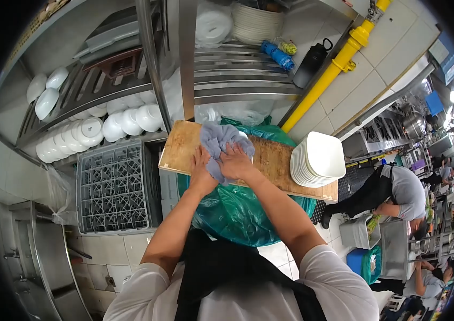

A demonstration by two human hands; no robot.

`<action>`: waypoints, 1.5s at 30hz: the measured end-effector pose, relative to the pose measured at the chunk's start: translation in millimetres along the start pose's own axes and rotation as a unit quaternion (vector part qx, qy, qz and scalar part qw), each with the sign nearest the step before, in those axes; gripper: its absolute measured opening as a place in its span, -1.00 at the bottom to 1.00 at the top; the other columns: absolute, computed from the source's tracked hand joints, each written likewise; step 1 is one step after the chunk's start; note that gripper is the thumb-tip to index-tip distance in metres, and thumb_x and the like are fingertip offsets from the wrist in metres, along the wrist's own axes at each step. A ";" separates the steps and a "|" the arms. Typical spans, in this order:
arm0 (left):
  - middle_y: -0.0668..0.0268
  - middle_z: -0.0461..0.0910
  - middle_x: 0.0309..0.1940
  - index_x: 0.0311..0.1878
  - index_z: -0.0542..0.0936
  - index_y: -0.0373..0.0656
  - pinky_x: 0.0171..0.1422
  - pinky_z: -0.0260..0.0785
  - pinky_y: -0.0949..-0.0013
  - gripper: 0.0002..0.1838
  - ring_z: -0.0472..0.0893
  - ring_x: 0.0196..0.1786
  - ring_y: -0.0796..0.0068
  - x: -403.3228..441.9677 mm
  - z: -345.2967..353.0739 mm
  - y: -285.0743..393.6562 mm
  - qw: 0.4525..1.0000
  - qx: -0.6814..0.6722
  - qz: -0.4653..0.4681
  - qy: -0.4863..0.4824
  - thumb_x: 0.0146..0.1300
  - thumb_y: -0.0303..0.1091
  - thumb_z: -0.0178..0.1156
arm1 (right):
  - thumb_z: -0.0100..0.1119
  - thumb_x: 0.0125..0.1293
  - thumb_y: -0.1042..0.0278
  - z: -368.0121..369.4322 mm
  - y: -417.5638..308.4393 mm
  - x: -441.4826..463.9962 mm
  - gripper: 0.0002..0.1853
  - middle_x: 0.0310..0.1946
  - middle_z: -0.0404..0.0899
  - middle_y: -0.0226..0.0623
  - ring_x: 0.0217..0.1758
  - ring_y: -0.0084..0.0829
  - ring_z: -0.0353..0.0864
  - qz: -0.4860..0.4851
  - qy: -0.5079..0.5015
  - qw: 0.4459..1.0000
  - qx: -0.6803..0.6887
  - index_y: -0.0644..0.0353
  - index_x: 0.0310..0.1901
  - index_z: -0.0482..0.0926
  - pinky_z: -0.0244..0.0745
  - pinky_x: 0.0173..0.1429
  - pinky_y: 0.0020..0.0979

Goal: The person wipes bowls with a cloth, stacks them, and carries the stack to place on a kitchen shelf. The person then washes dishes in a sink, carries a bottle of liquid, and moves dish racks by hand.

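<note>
A grey-blue cloth (217, 140) lies bunched on a wooden board (180, 142) in front of me. My left hand (201, 170) grips its near left edge. Beside it, my right hand (235, 162) presses down with its fingers curled into the folds. Just past the right fingers, a bit of something white shows from under the cloth; most of it is covered. At the board's right end stands a stack of white squarish dishes (326, 156). The board rests across a bin lined with a green plastic bag (232, 211).
Left, a grey dish rack (113, 190) stands below shelves of white bowls (90, 128). A slatted metal shelf (237, 72) holds plates and a black bottle (312, 61). A yellow pipe (326, 80) runs alongside. At right, a person (402, 190) bends over grey bins.
</note>
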State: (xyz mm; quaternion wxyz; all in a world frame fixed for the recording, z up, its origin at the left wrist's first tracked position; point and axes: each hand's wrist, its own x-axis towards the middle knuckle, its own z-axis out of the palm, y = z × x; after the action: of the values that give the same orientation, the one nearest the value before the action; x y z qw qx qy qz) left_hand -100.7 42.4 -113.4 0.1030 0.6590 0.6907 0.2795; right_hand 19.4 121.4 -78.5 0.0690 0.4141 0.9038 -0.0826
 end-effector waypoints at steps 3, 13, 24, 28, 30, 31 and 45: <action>-0.13 -0.07 0.39 0.37 0.02 -0.31 0.47 -0.32 -0.08 -0.20 -0.16 0.45 -0.13 -1.3 -3.6 3.3 1.000 0.012 -0.005 -0.001 0.16 -0.12 0.08 | -0.12 0.24 0.00 1.8 4.5 2.9 -0.47 0.13 0.36 0.10 0.23 0.00 0.31 -0.032 -0.019 0.993 0.114 0.23 0.10 0.42 0.19 0.28 -0.16; -0.11 -0.10 0.40 0.39 0.06 -0.19 0.46 -0.27 -0.11 -0.02 -0.17 0.46 -0.11 1.0 -30.9 24.1 0.999 -0.024 -0.022 -0.036 -0.05 0.00 0.29 | 0.04 0.22 0.22 -26.4 27.0 -14.5 -0.72 -0.21 0.60 -0.26 -0.18 -0.36 0.60 0.006 0.036 0.424 0.905 0.23 -0.14 0.52 0.49 -0.03 -0.30; 0.09 0.34 0.23 0.15 0.44 -0.19 0.36 0.08 0.09 -0.58 0.32 0.27 0.07 29.8 -32.6 18.9 0.940 0.127 0.242 -0.205 0.26 -0.22 0.02 | -0.09 0.34 0.29 8.4 5.8 -209.8 -0.74 -0.12 0.54 -0.20 -0.04 -0.33 0.54 0.130 0.135 0.326 0.927 0.27 -0.07 0.47 0.43 0.11 -0.27; 0.13 0.58 -0.06 0.11 0.46 -0.24 0.10 0.37 0.23 -0.60 0.56 0.00 0.18 25.1 -39.3 32.5 0.975 -0.118 0.076 -0.174 0.29 -0.22 0.04 | -0.03 0.30 0.28 24.3 -2.6 -227.2 -0.70 -0.06 0.51 -0.17 -0.01 -0.29 0.53 0.134 0.227 0.383 0.885 0.28 -0.03 0.44 0.43 0.11 -0.24; 0.19 0.61 -0.10 0.11 0.46 -0.25 0.06 0.39 0.27 -0.59 0.57 -0.04 0.27 25.4 -30.0 30.5 0.922 -0.316 -0.064 -0.215 0.31 -0.19 0.05 | 0.04 0.26 0.22 10.7 -11.7 -226.6 -0.51 0.12 0.40 -0.14 0.17 -0.22 0.42 0.070 0.230 0.477 0.846 0.31 0.17 0.32 0.31 0.23 -0.26; 0.28 0.54 0.01 0.18 0.43 -0.15 0.14 0.34 0.30 -0.55 0.51 0.07 0.36 15.4 -34.7 43.9 0.855 -0.475 -0.074 -0.192 0.32 -0.12 0.07 | 0.07 0.25 0.18 -3.5 -20.7 -219.6 -0.45 0.15 0.38 -0.12 0.21 -0.19 0.37 0.027 0.238 0.551 0.800 0.32 0.20 0.29 0.26 0.27 -0.25; 0.16 0.49 0.08 0.16 0.39 -0.32 0.26 0.26 0.23 -0.63 0.49 0.13 0.30 -60.1 -116.1 82.4 0.604 -0.793 -0.034 -0.063 0.31 -0.41 0.03 | 0.18 0.04 0.26 -40.1 -23.1 -66.7 -0.48 -0.15 0.54 -0.05 -0.02 -0.15 0.52 -0.004 0.328 0.736 0.593 0.32 0.04 0.38 0.44 -0.01 -0.19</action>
State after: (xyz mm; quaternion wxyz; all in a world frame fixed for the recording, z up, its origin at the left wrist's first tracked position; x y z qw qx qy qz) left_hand -83.1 -46.8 11.5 0.6385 0.3108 0.2116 0.6716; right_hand 42.8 65.7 -24.2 -0.4916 0.3687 0.6402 -0.4610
